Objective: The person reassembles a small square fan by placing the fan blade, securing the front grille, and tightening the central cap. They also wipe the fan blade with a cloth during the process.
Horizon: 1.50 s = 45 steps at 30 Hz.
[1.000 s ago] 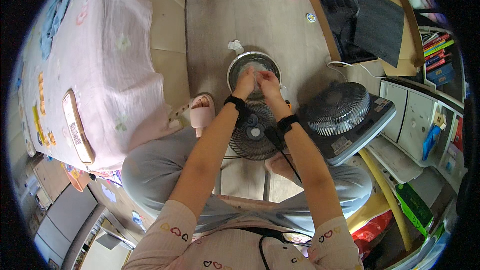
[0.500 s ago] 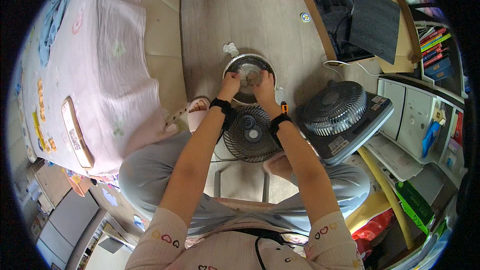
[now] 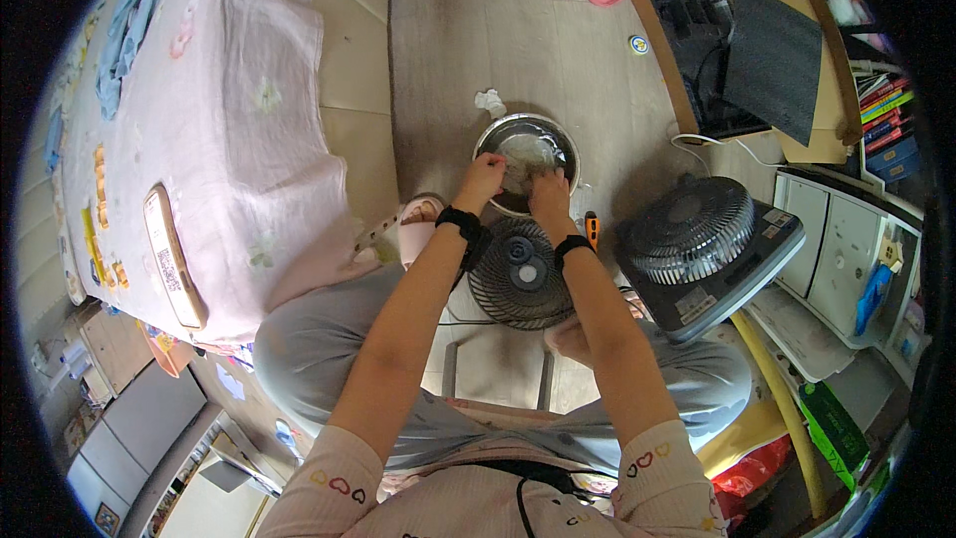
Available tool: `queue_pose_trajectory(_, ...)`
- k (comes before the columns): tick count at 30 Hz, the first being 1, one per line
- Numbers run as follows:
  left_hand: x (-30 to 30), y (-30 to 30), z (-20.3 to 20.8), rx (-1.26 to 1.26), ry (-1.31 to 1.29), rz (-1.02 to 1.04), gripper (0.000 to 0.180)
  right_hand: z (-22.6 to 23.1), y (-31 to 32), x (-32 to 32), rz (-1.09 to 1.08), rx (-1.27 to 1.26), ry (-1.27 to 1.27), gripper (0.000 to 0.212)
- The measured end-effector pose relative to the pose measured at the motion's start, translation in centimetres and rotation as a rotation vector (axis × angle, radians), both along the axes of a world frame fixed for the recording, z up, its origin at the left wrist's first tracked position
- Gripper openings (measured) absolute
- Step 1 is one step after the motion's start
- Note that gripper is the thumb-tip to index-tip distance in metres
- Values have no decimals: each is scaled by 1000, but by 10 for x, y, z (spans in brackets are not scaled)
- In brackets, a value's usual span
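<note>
A round metal basin [image 3: 569, 142] stands on the floor before me, with what looks like water in it. Inside lies a pale, see-through, greyish-brown thing [image 3: 525, 154], too blurred to name. My left hand [image 3: 485, 176] is at the basin's left rim, its fingers closed together at the edge of that pale thing. Reaching over the near right rim, my right hand [image 3: 550, 191] has its fingers bent down into the basin, tips hidden. Just below the basin, between my forearms, is a dark round fan grille [image 3: 518, 279]. Black bands circle both wrists.
A dark fan [image 3: 697, 239] lies on its base at the right, near an orange-and-black screwdriver [image 3: 593, 229]. Beyond it sits an open cardboard box [image 3: 652, 60] with black contents. Crumpled white tissue [image 3: 489, 103] lies behind the basin. A bed [image 3: 354, 90] edges the left side.
The whole view has shifted, so everything sits further right and slightly lower. My right hand has moved toward the basin's near right rim; my left remains at the left rim.
</note>
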<state>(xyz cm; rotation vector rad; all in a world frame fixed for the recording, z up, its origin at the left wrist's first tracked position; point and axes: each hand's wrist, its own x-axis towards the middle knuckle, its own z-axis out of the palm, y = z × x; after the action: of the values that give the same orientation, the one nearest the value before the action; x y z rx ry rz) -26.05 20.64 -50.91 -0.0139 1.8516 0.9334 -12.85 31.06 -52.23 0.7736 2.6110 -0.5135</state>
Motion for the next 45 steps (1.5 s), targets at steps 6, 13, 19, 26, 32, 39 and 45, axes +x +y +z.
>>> queue_pose_trajectory(6, 12, -1, 2, 349, 421, -249, 31, 14, 13, -16, -388, -486, 504, 33)
queue_pose_trajectory(13, 4, 7, 23, 415, 329, -249, 26, 38, 24, -24, -668, -1115, 720, 21)
queue_pose_trajectory(19, -27, 0, 21, 287, 361, -198, 25, 33, 35, -12, -570, -761, 617, 27)
queue_pose_trajectory(26, -15, -2, 16, 309, 365, -48, 31, 37, 32, -20, -567, -208, 588, 40)
queue_pose_trajectory(32, -10, -6, 7, 299, 366, -32, 33, 24, 14, -14, -137, -33, 472, 41)
queue_pose_trajectory(39, -6, -2, 13, 187, 231, -163, 30, -5, -6, 5, 77, 17, 70, 46)
queue_pose_trajectory(45, -6, -1, 18, 159, 161, -207, 37, -15, -9, 3, -11, -112, 235, 23)
